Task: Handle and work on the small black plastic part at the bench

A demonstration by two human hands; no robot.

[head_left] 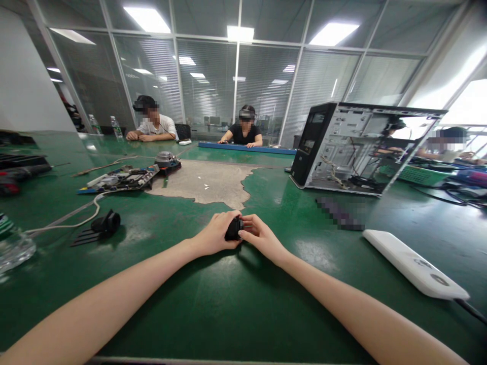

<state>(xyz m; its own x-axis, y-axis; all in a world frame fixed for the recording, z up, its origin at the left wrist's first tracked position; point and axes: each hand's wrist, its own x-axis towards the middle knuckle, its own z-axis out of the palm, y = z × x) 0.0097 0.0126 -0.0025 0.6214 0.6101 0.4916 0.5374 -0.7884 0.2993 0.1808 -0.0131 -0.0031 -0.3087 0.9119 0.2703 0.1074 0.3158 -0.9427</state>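
Observation:
A small black block-like part [232, 230] sits between my two hands, low over the green table [213, 309]. My left hand [215, 233] wraps round its left side, thumb and fingers closed on it. From the right, my right hand [262, 238] pinches its right edge with thumb and fingertips. The fingers cover much of the part, so its exact kind is hidden. To the left of my hands lies a black round part with flat prongs [106, 223] on the table.
An open computer case [319, 147] stands at the right behind a dark pixelated object [340, 214]. A white power strip [414, 263] lies at right. At left are a circuit board [117, 180], a fan cooler [167, 159], a cable and a plastic bottle [15, 248]. People sit across the table.

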